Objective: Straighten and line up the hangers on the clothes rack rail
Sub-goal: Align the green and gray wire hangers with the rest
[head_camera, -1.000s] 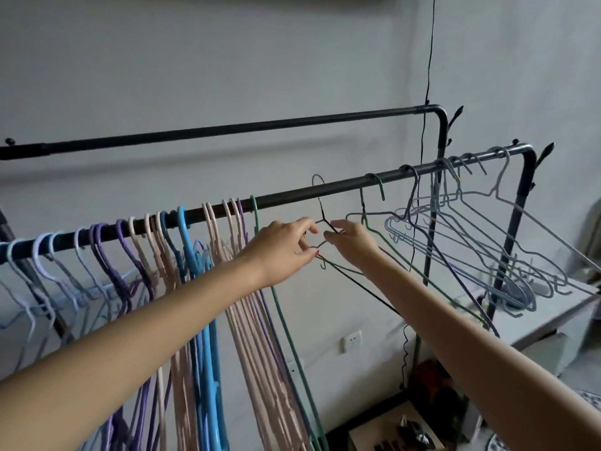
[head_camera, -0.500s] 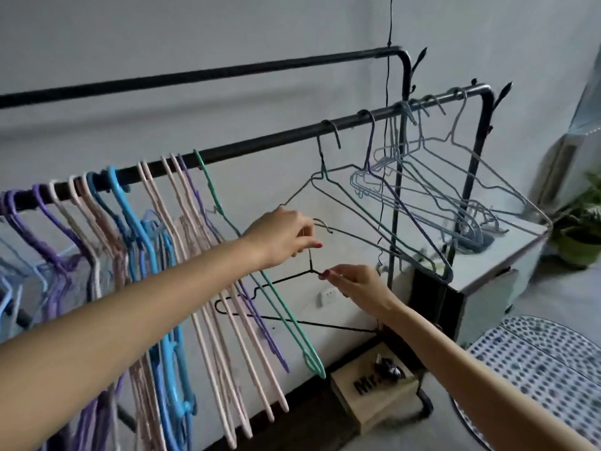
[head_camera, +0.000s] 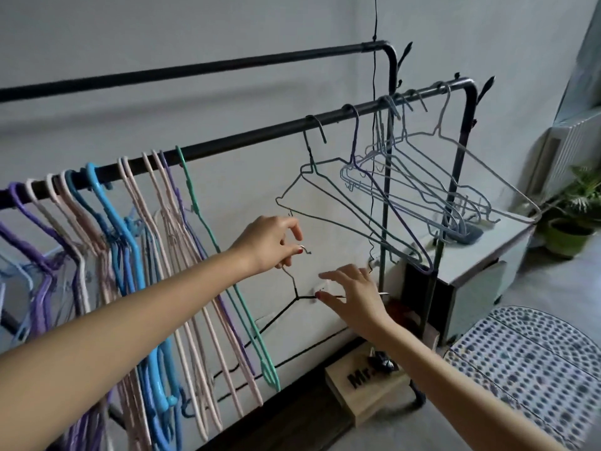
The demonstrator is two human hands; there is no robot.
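A black rack rail (head_camera: pixel 247 140) runs from lower left up to the right. Purple, pink, blue and green hangers (head_camera: pixel 136 229) hang close together on its left part. Several grey-blue wire hangers (head_camera: pixel 400 177) hang spread and skewed on its right part. A thin black wire hanger (head_camera: pixel 286 309) is off the rail, well below it. My left hand (head_camera: pixel 271 247) pinches its hook. My right hand (head_camera: pixel 349 296) holds its right shoulder wire between the fingertips. The hanger's lower bar runs behind the green hanger (head_camera: pixel 227 265).
A second black rail (head_camera: pixel 195 68) runs higher, behind the first. A white cabinet (head_camera: pixel 481 258) stands under the rack's right end, with a potted plant (head_camera: pixel 572 216) beyond it. On the floor lie a wooden box (head_camera: pixel 364 385) and a dotted mat (head_camera: pixel 533 366).
The black wire hanger came off the rail and both hands lowered it. My view has tilted down and to the right.
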